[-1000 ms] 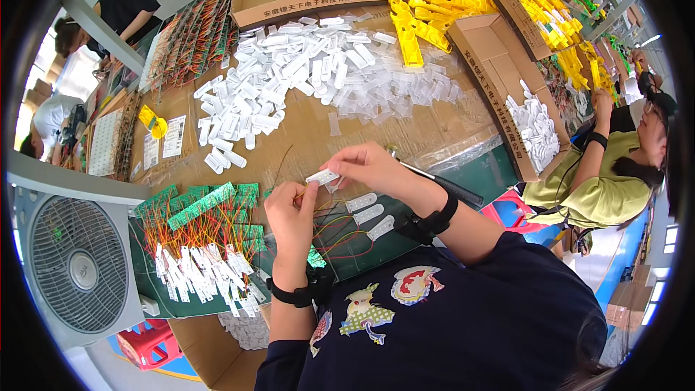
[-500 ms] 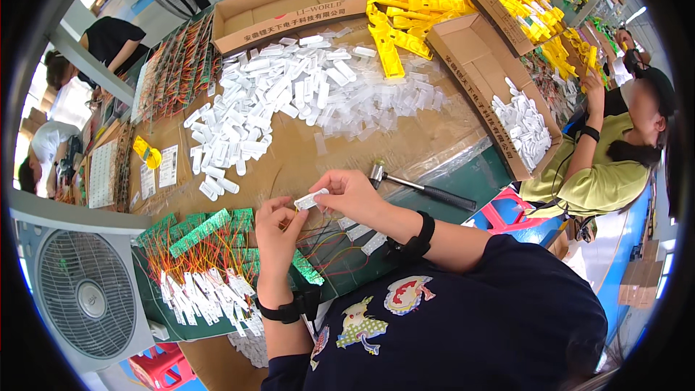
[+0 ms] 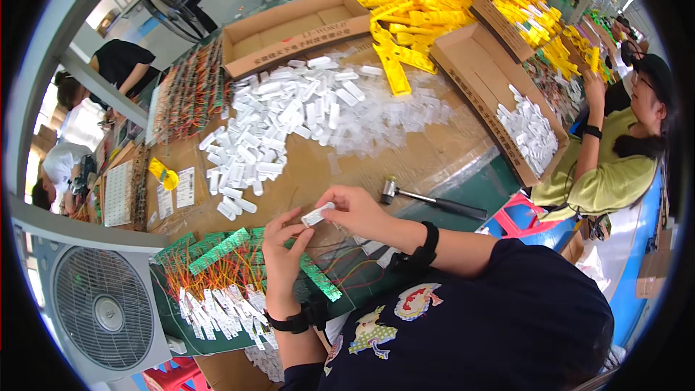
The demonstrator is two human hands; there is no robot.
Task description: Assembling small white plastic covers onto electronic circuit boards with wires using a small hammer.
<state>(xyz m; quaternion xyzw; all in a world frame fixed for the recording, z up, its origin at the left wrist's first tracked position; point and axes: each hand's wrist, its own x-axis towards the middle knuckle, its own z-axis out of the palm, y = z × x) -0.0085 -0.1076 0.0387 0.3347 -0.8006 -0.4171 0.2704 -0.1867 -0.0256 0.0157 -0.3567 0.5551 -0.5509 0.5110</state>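
Observation:
A small white plastic casing (image 3: 316,215) is held between both hands above the near edge of the work table. My right hand (image 3: 352,208) pinches it by its right end between thumb and fingertips. The fingertips of my left hand (image 3: 283,242) close on its lower left end. Thin wires run beside my hands, and part of what lies under the fingers is hidden. Just left of my left hand are green circuit boards (image 3: 218,251) joined by red and yellow wires to white strips (image 3: 221,313). To the right of my right hand lies a hammer (image 3: 434,201).
Beyond my hands spreads a heap of white casings (image 3: 250,146), with clear plastic pieces (image 3: 394,122) beside it. Cardboard boxes (image 3: 297,45) and yellow plastic parts (image 3: 394,72) stand farther back. A fan (image 3: 106,311) is at the left. A co-worker (image 3: 615,166) sits at the right.
The whole view has shifted, so the table and my hands appear slightly lower and farther right. Both hands still grip the white casing, with little change in hold.

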